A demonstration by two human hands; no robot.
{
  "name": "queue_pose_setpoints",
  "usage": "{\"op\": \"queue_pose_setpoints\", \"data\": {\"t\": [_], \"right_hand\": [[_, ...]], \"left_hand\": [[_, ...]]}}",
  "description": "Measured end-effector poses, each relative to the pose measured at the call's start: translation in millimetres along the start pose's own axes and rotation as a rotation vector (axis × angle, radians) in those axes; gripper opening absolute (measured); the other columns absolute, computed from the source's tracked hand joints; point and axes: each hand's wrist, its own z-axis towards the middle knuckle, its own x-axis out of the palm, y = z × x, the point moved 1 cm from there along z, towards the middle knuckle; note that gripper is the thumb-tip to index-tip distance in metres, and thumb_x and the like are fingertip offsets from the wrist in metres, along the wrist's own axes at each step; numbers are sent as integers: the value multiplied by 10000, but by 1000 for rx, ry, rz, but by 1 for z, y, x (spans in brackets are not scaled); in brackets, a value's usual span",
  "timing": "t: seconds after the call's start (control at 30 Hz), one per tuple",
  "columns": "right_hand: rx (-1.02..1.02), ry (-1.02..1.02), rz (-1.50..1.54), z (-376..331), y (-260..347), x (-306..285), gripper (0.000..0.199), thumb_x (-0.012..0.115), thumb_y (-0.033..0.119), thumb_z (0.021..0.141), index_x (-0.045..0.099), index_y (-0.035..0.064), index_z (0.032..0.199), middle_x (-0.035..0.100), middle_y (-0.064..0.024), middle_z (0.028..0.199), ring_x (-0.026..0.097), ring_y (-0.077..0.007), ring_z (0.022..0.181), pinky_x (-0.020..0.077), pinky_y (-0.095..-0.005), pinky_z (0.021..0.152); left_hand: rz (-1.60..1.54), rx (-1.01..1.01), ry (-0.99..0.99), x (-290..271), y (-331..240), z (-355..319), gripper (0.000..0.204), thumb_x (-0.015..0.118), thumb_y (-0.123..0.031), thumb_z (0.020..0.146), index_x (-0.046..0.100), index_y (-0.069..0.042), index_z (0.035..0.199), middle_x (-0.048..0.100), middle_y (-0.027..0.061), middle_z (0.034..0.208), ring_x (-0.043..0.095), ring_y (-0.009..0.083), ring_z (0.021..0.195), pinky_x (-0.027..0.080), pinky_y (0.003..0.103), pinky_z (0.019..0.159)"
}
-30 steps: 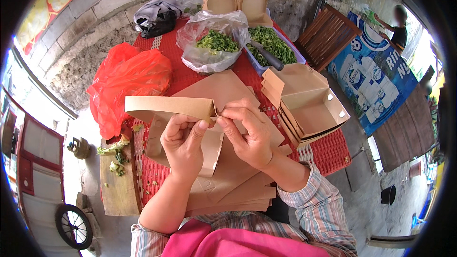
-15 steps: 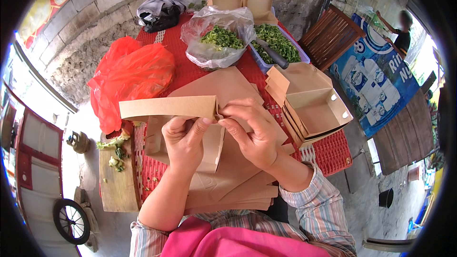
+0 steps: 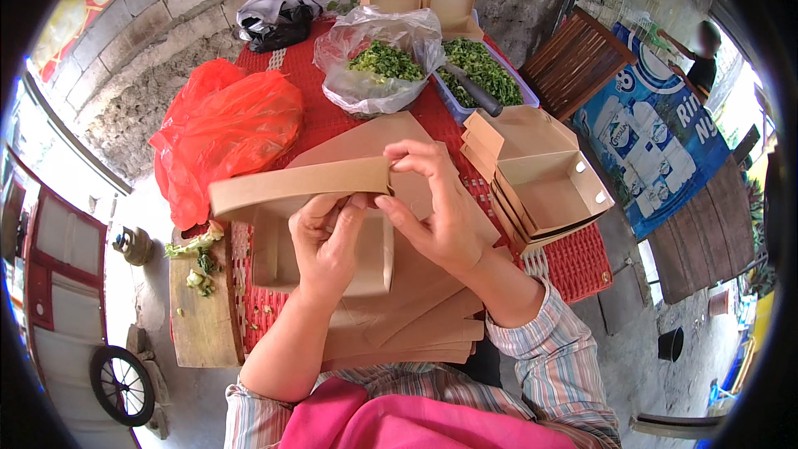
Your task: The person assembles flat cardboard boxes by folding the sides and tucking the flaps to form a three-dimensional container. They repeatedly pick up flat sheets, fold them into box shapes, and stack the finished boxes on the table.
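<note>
A brown cardboard box [image 3: 278, 254], partly folded, sits in front of me with a long raised flap [image 3: 307, 180] across its top. My left hand [image 3: 327, 241] pinches the flap's inner side near its right corner, thumb and fingers pressed together. Right beside that corner is my right hand [image 3: 436, 216], its index finger and thumb spread apart around the flap's end. Between those fingers I see no firm grip. Under the box lies a stack of flat brown cardboard sheets [image 3: 399, 341]. Folded boxes [image 3: 553, 191] stand nested to the right, the top one with its lid raised.
Chopped greens fill a clear plastic bag [image 3: 332, 87] and a pale purple tray [image 3: 532, 100], with a dark-handled knife [image 3: 482, 98] on the tray. A red plastic bag [image 3: 224, 133] lies left, above a wooden board [image 3: 199, 333] with vegetable scraps. A person [image 3: 705, 62] stands far right.
My right fingers have come apart from their pinch at the flap's corner, the index finger rising. The flap has shifted slightly, and my left hand keeps hold.
</note>
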Motion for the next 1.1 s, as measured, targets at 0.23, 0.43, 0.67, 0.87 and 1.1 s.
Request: {"op": "queue_pose_setpoints", "data": {"t": [0.23, 0.43, 0.67, 0.87, 1.1], "right_hand": [[128, 6, -77, -8, -15, 1, 558, 572, -85, 881, 400, -26, 1409, 604, -256, 1243, 648, -381, 1045, 531, -437, 856], [174, -5, -375, 5, -29, -26, 664, 519, -111, 863, 321, -4, 1488, 650, -242, 1170, 662, -397, 1004, 535, -419, 843], [272, -118, -424, 6, -38, -33, 581, 497, -101, 901, 455, 82, 1450, 695, -176, 1157, 707, -276, 921, 533, -317, 779], [391, -30, -81, 8, -33, -30, 502, 515, -75, 923, 458, 16, 1413, 672, -199, 1165, 677, -320, 1038, 528, -366, 872], [269, 63, -224, -2, -42, -22, 562, 482, -118, 900, 406, 38, 1435, 604, -236, 1199, 616, -398, 1058, 502, -418, 895]], "left_hand": [[181, -221, 215, 9, -22, 10, 308, 537, -30, 960, 611, 86, 1235, 665, 125, 1138, 615, 151, 1039, 475, 279, 927], [328, 392, 121, -21, -52, 3, 222, 583, -45, 844, 699, 77, 989, 677, 153, 729, 647, 203, 618, 542, 313, 645], [646, 283, 3, -22, -55, 28, 534, 674, -201, 879, 534, 42, 1333, 545, 205, 1296, 534, 289, 1186, 377, 404, 1059], [576, 48, -120, -30, -24, 31, 292, 457, -66, 1018, 551, 11, 1283, 621, 124, 1215, 575, 222, 1162, 406, 334, 1022], [732, 115, -251, -34, 0, 33, 251, 387, -23, 1023, 568, -1, 1197, 665, 147, 1080, 645, 260, 1034, 467, 335, 932]]}}
